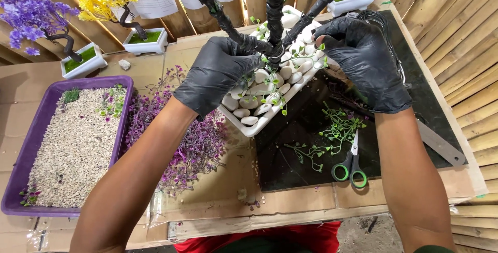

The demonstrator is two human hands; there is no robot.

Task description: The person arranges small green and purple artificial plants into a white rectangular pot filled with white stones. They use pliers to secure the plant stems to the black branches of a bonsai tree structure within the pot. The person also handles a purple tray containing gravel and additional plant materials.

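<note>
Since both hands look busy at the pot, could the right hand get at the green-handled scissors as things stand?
Probably yes. The scissors lie in the open on the dark mat, just below the right hand, with only loose green sprigs beside them. The hand would first have to leave the white pot.

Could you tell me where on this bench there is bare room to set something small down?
The barest patch is the cardboard along the near edge, between the purple sprigs and the scissors. A dark strip left of the scissors is nearly bare. Around the white planter, both gloved hands, the left hand and right hand, crowd the space.
</note>
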